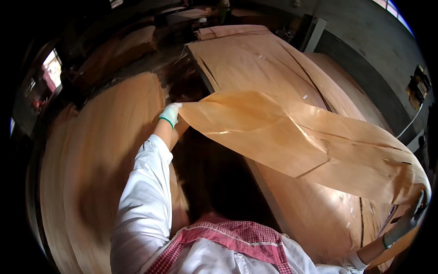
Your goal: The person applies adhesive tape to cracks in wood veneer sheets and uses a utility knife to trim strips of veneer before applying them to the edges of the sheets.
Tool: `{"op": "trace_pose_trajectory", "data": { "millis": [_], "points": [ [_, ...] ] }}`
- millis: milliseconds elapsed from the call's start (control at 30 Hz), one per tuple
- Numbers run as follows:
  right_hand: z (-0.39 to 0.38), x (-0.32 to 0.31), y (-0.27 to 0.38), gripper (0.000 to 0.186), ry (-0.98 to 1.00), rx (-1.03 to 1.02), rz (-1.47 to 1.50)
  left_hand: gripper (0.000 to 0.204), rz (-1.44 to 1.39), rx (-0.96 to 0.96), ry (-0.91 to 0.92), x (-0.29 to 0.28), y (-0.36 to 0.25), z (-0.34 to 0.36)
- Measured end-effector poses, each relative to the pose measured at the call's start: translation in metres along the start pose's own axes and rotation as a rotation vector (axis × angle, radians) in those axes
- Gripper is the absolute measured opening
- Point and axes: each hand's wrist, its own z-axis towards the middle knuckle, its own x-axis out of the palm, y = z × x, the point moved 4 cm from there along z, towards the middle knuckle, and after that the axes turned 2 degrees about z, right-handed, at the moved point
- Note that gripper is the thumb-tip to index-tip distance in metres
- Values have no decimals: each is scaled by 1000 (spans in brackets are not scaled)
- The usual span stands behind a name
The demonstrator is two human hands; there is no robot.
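A long, thin sheet of wood veneer (pixel 255 123) stretches between my two hands, bowed and creased near its middle. My left hand (pixel 170 114), in a white glove with a green cuff, is closed on the sheet's left end over the dark gap. At the far right, my right hand (pixel 407 223), also gloved, grips the other end, where the veneer curls down; some of its fingers are hidden there. Beneath the held sheet lies a broad stack of veneer (pixel 255 59), with splits running along its top.
Another veneer stack (pixel 105 137) stands to my left, across a dark gap (pixel 214 169). Further piles (pixel 132 43) sit at the back left. A grey wall (pixel 365 41) rises on the right, with a dark fixture (pixel 418 86) and a white cable (pixel 410 123).
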Motion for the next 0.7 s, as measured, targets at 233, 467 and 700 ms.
{"op": "trace_pose_trajectory", "data": {
  "millis": [233,467,700],
  "points": [
    [-38,104,67,30,83,517,95,31,154,412,127,14,-189,197],
    [-56,166,167,26,-57,622,-24,26,166,794,341,163,-356,264],
    [-95,229,175,26,-79,777,-227,29,77,1000,423,219,-439,288]
  ]
}}
